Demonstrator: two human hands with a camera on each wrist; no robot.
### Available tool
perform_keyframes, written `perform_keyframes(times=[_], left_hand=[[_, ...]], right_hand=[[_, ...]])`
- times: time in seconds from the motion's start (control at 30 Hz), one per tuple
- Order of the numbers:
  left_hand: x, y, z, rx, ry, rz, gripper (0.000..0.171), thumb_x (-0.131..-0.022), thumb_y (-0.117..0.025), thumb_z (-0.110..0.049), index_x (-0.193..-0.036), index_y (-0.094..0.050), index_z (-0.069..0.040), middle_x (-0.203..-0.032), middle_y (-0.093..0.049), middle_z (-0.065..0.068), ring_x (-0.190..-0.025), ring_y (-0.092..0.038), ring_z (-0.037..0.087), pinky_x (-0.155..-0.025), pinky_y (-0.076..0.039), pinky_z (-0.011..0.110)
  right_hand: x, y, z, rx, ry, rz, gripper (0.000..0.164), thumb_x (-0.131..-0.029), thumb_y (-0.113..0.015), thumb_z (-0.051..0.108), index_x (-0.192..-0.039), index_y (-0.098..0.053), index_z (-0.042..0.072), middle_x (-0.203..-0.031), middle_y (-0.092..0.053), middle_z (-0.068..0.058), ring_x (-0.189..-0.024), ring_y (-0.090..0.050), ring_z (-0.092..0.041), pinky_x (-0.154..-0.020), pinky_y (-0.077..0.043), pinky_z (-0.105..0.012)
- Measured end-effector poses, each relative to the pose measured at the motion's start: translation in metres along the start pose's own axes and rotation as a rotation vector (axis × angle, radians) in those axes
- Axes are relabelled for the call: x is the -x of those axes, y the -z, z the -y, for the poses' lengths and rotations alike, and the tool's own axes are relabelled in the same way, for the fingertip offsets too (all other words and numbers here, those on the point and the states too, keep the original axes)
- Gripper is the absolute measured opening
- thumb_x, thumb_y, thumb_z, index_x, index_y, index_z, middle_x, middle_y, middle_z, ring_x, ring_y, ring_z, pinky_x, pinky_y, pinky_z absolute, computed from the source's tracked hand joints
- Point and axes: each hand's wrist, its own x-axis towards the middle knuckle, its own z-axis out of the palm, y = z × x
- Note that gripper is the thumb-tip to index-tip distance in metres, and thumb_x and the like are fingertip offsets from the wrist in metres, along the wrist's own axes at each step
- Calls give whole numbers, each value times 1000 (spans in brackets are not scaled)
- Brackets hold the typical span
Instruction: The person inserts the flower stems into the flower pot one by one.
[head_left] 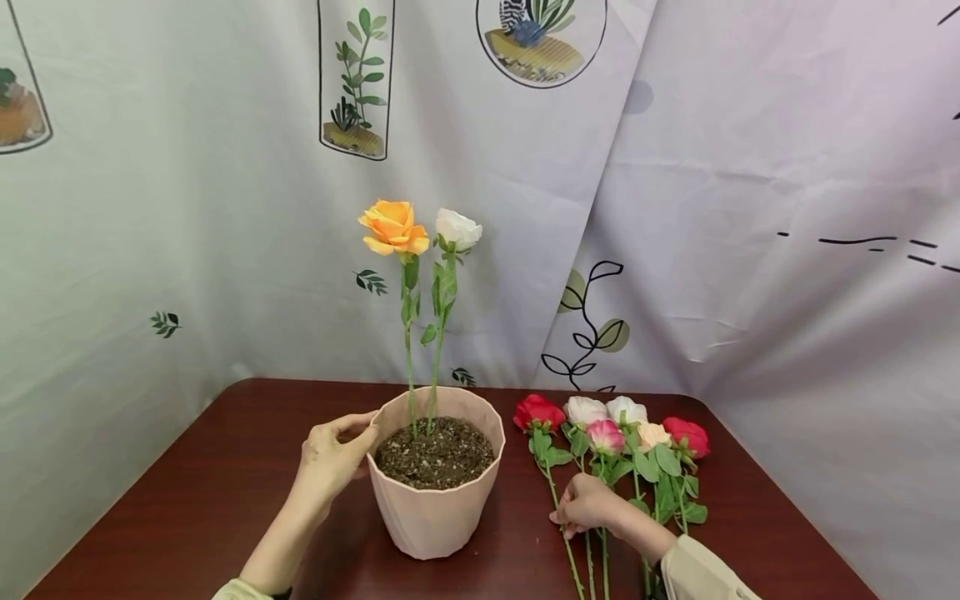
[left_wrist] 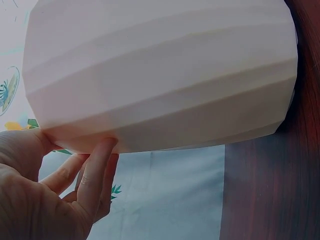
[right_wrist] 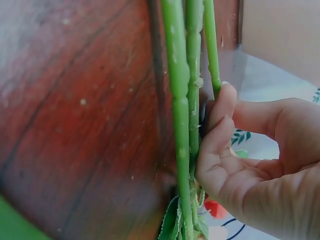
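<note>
A pale pink faceted flower pot point(head_left: 432, 521) filled with dark soil point(head_left: 435, 454) stands on the table. An orange rose point(head_left: 394, 227) and a white rose point(head_left: 458, 230) rise from the soil on green stems. My left hand point(head_left: 333, 454) grips the pot at its left rim, and the left wrist view shows its fingers against the pot's wall point(left_wrist: 165, 75). To the right of the pot, my right hand point(head_left: 588, 505) pinches the stem of a red rose point(head_left: 538, 412) lying leftmost in a bunch. In the right wrist view thumb and fingers meet at that stem point(right_wrist: 212, 50), beside two other stems.
Several more roses lie on the right of the table, among them a pink-and-white one point(head_left: 605, 436), a peach one point(head_left: 652, 436) and another red one point(head_left: 686, 437). A printed pale curtain point(head_left: 262, 250) hangs behind the dark red wooden table point(head_left: 187, 508).
</note>
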Motion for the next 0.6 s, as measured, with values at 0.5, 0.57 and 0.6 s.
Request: perform_keyframes(times=[0.5, 0.57, 0.6], left_hand=[[-1, -1, 2, 8, -7, 14, 32, -86, -60, -15, -116, -65, -2, -90, -65, 13, -74, -64, 16, -60, -59, 31], [-2, -1, 2, 5, -10, 16, 32, -87, -60, -15, -116, -65, -2, -90, -65, 13, -74, -64, 16, -60, -59, 31], [-2, -1, 2, 7, -12, 18, 32, -87, -60, -15, -116, -65, -1, -90, -65, 13, -74, -64, 16, -60, -59, 31]], right_hand=[[0, 35, 18, -231, 120, 19, 18, -90, -59, 12, -74, -56, 4, -66, -60, -4, -78, -63, -18, -58, -43, -24], [1, 44, 28, -195, 145, -11, 21, -91, -59, 16, -74, -54, 4, -68, -61, -4, -70, -60, -19, -57, -41, -24], [1, 49, 34, -177, 155, -31, 22, -91, -59, 17, -74, -55, 4, -68, -61, -4, -68, -59, -17, -56, -41, -24]])
